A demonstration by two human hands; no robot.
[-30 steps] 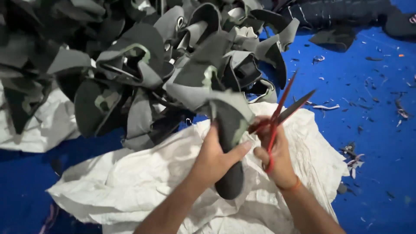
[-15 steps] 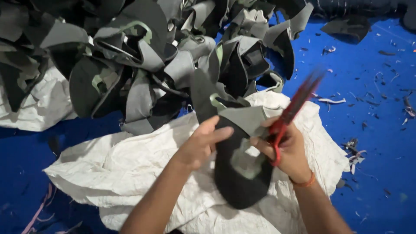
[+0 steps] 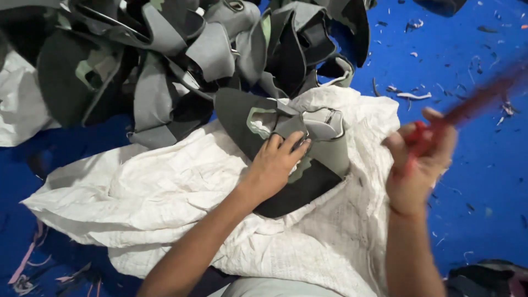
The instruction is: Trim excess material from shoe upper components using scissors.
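Head view, looking down at a white sack (image 3: pixel 181 198) spread on a blue floor (image 3: pixel 478 165). The left hand (image 3: pixel 275 165) presses flat, fingers spread, on the grey strap of a dark sandal (image 3: pixel 286 148) lying sole-down on the sack at the centre of the frame. The right hand (image 3: pixel 421 159), at 3 o'clock from the sandal and apart from it, is closed around the handles of red scissors (image 3: pixel 467 104), whose blades point toward 1 o'clock and are motion-blurred; whether the blades are open cannot be told. A pile (image 3: pixel 165 66) of similar grey and dark sandals fills the frame from 10 to 12 o'clock, touching the sack's upper edge. Small scraps (image 3: pixel 412 94) lie scattered over the floor at 1 to 3 o'clock. As a judgement, the work is only partly done: the scraps suggest trimming has been carried out, while the large pile suggests many pieces remain, and the sandal under the left hand shows no blade on it at this instant. Compared with half a second ago, the sandal has gone from held up between both hands to lying on the sack, and the right hand with the scissors has drawn away to the right.
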